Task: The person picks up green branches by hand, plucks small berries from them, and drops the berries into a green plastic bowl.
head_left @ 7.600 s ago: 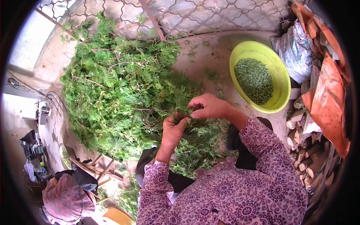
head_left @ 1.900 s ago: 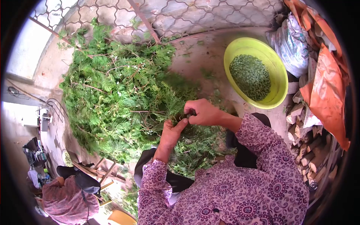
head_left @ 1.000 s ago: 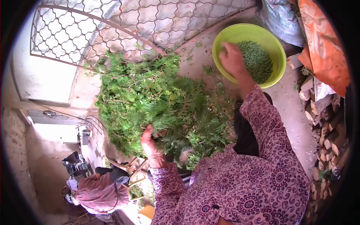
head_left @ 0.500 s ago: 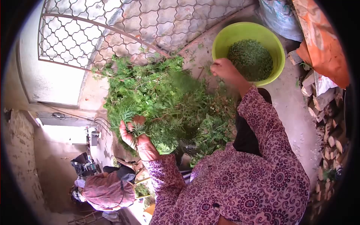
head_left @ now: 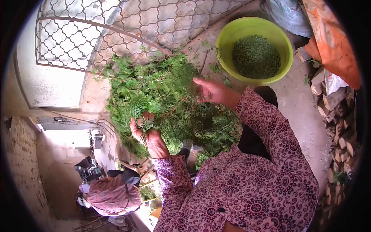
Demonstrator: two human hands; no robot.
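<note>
In my left hand (head_left: 155, 142), at the left edge of a big heap of leafy branches (head_left: 131, 83), is a green feathery sprig (head_left: 140, 106). My fingers are closed around its stem end. My right hand (head_left: 216, 92) is over the right side of the heap, its fingers bent and apart with foliage behind them; I make out nothing held there. Beyond it stands a yellow-green tub (head_left: 288, 63), partly filled with small round green pieces (head_left: 256, 56), perhaps cones or pods.
A wavy metal grille (head_left: 154, 23) stands behind the heap. Stacked firewood (head_left: 340, 143), an orange sheet (head_left: 332, 46) and a pale sack (head_left: 290, 15) line the right side. At lower left another person (head_left: 114, 195) sits near more greenery.
My right hand has moved from the tub's rim left and down to the foliage, its fingers parting. The left hand, with the sprig, has shifted slightly right and up.
</note>
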